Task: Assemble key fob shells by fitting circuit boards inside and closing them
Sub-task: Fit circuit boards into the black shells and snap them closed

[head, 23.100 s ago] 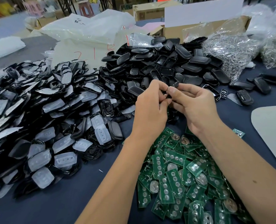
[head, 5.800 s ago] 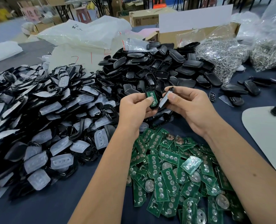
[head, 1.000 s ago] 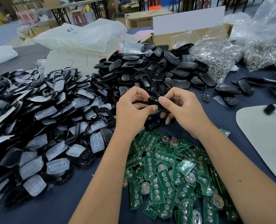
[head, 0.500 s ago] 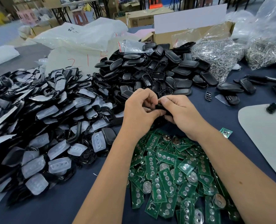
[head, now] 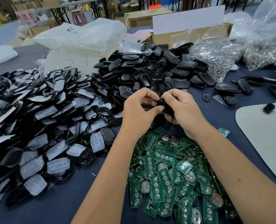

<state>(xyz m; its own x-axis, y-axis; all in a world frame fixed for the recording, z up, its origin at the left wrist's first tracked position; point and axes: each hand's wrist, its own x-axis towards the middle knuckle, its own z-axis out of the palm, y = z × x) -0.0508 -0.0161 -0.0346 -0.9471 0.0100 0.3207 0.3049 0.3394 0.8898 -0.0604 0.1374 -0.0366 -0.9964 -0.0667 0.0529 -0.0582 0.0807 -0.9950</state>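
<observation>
Red marks, maybe "2 1", on the white bag (head: 72,60); box print too blurry to read. Navy table (head: 53,206), warehouse w/ cartons behind. Left hand (head: 138,113) & right hand (head: 181,110) both pinch the black fob (head: 162,103), fingers curled tight on it, above the green boards (head: 169,175), in front of the shells (head: 150,73).

Black, green and navy

Black shells (head: 151,73) are filling the upper centre, green silver-dotted circuit boards (head: 171,173) are covering the navy table (head: 56,206) at lower right.
</observation>
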